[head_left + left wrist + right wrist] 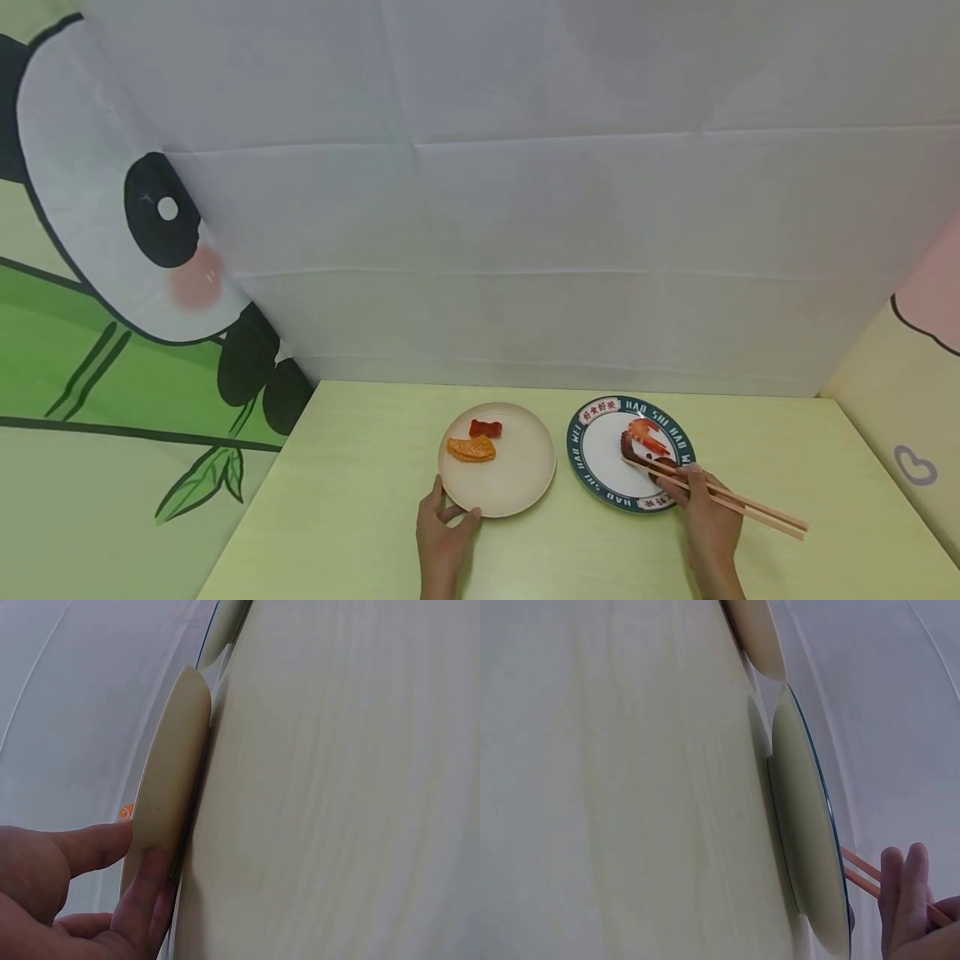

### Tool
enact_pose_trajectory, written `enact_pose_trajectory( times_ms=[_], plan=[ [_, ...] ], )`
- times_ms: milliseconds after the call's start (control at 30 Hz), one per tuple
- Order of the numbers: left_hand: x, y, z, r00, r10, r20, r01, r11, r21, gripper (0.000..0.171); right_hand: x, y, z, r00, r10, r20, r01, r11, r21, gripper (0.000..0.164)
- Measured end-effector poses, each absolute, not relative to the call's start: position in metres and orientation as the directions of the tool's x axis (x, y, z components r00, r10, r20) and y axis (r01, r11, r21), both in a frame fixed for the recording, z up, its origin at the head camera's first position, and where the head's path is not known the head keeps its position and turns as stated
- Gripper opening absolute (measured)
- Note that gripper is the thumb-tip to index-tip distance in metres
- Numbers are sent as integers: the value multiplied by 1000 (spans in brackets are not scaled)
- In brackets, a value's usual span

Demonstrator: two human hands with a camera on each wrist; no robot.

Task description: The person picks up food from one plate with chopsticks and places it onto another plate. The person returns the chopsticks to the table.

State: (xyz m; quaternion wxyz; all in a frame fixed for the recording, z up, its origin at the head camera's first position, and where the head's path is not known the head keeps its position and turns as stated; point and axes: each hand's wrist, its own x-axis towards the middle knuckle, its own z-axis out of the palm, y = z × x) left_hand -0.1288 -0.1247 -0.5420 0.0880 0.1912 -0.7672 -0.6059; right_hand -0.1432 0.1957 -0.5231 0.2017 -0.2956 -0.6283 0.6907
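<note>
Beyond the fingertips of the right hand [708, 517], a dark brown piece [628, 447] is touched by chopsticks [765, 509] gripped in that hand, over the patterned plate [600, 446]; clamping cannot be told. If tips are misaligned, it could be dropped or the adjacent shrimp [645, 432] nudged. Cream plate [517, 475], left of those fingers, is gripped by the left hand [446, 537].

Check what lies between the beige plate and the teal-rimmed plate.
Just a narrow, bare strip of pale yellow tabletop separates the beige plate from the teal-rimmed plate; the head view shows no food or chopsticks in that gap.
</note>
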Motion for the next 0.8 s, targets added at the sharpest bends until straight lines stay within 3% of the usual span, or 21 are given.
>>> enact_pose_trajectory(
  times_ms=[533, 800],
  plan=[
    [-130, -124, -541, -898, -418, -137, -243, 211, 947, 84, -140, 196, -517, -730, 655, -198, 158, -120, -980, 39],
    [-130, -124, -540, -899, -419, -129, -240, 225, 944, 84, -137, 199, -508, -725, 660, -197, 124, -157, -980, 39]
  ],
)
